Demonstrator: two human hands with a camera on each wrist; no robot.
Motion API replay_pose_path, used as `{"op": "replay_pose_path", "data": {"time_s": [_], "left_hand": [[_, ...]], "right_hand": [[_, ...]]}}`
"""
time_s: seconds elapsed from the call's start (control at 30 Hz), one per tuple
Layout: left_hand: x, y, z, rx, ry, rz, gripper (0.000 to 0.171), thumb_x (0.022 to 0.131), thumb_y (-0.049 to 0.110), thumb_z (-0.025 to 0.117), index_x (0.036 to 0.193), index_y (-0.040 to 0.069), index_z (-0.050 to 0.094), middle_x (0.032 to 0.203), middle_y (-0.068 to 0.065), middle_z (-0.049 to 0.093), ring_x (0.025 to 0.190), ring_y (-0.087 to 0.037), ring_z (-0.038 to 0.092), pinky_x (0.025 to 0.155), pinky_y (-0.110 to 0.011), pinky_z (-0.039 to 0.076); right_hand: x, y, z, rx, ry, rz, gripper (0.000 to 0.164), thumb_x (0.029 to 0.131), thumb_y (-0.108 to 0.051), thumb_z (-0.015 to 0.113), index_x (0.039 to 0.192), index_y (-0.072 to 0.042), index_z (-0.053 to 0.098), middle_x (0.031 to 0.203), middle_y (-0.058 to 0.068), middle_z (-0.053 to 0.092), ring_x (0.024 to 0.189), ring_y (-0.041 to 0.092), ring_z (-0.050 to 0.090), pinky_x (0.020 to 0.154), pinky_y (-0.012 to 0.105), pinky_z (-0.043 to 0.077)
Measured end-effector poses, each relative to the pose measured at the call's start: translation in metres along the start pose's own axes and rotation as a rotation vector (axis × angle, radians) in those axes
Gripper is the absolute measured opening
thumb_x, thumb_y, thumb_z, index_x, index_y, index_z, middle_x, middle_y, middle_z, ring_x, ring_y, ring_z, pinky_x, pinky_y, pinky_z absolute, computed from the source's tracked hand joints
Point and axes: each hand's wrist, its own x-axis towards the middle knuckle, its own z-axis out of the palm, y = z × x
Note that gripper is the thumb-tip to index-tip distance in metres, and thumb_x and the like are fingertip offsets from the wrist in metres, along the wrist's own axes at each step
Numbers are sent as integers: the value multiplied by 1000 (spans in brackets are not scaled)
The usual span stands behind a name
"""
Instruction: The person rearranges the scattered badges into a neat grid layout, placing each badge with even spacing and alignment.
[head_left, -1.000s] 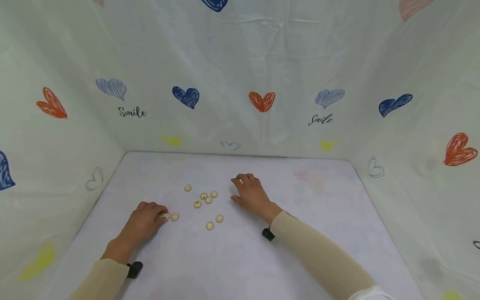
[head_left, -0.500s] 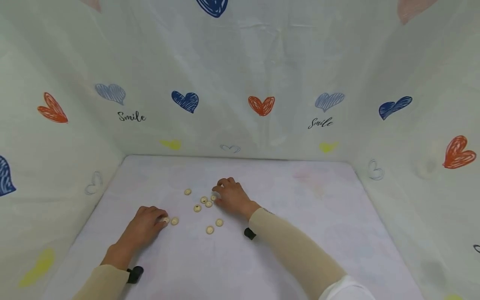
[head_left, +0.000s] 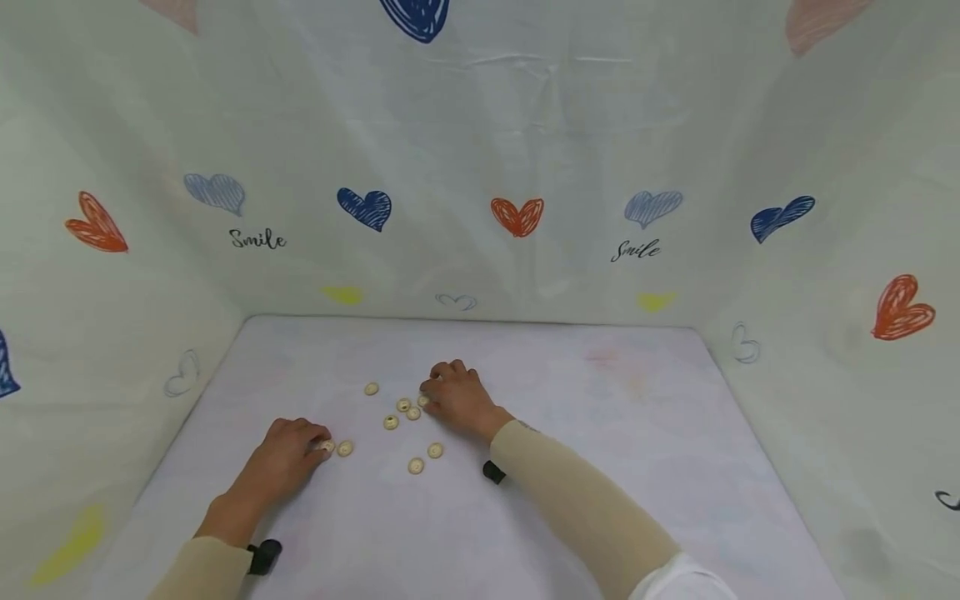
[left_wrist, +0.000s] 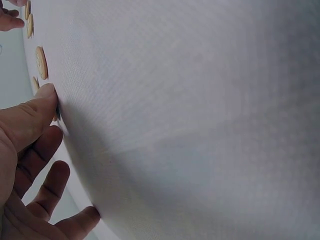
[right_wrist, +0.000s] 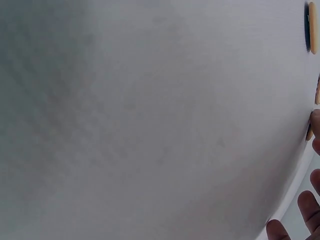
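Several small round beige discs, wooden-looking with faint markings, lie flat on the white table; some show a dark centre. My left hand (head_left: pixel 283 460) rests at the left of the group, thumb and fingertips pinching one disc (head_left: pixel 327 447), which is partly hidden. Just right of it lies another disc (head_left: pixel 345 448). My right hand (head_left: pixel 459 402) is at the group's right side, its thumb and forefinger about a disc (head_left: pixel 423 401) that is still on the table. In the right wrist view, the thumb covers part of that disc (right_wrist: pixel 309 132).
Two discs lie nearer the front, one of them a front disc (head_left: pixel 416 466). A lone disc (head_left: pixel 371 388) sits at the back left. The white table (head_left: pixel 600 467) meets a cloth wall (head_left: pixel 450 125) printed with hearts at the back and sides.
My right hand has moved left from beside the group to the rightmost disc of the cluster and taken hold of it. The left hand stays on its disc. The head view has tilted slightly.
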Motion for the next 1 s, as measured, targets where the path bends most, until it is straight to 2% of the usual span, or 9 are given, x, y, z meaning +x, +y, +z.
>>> {"op": "replay_pose_path", "data": {"time_s": [0.2,0.43,0.6,1.0], "left_hand": [[-2,-2,0,10,-18,-29,20,86,17,73,104,8,69,102,-9,67,110,-38,50,91,-58,46],[-3,-5,-2,-6,4,-12,20,85,16,74,103,8,69,102,-10,67,110,-39,50,93,-57,44],[-4,-7,-5,6,-17,-28,21,85,16,74,103,6,69,101,-12,67,108,-41,50,93,-59,43],[4,2,2,-10,-47,-46,21,84,15,74,103,6,69,100,-11,66,109,-39,50,93,-58,44]], "right_hand": [[4,-5,2,18,-19,3,28,96,-42,59,120,-28,67,131,-4,53,119,19,45,91,39,43],[13,-9,-1,-19,-29,18,25,96,-41,60,117,-29,68,129,-5,53,117,17,45,88,36,43],[16,-13,-2,-16,-40,25,24,95,-41,60,115,-28,66,129,-6,52,119,16,44,90,37,43],[4,1,3,-52,-23,47,28,94,-44,61,116,-26,64,126,-5,52,115,16,45,91,36,44]]}}
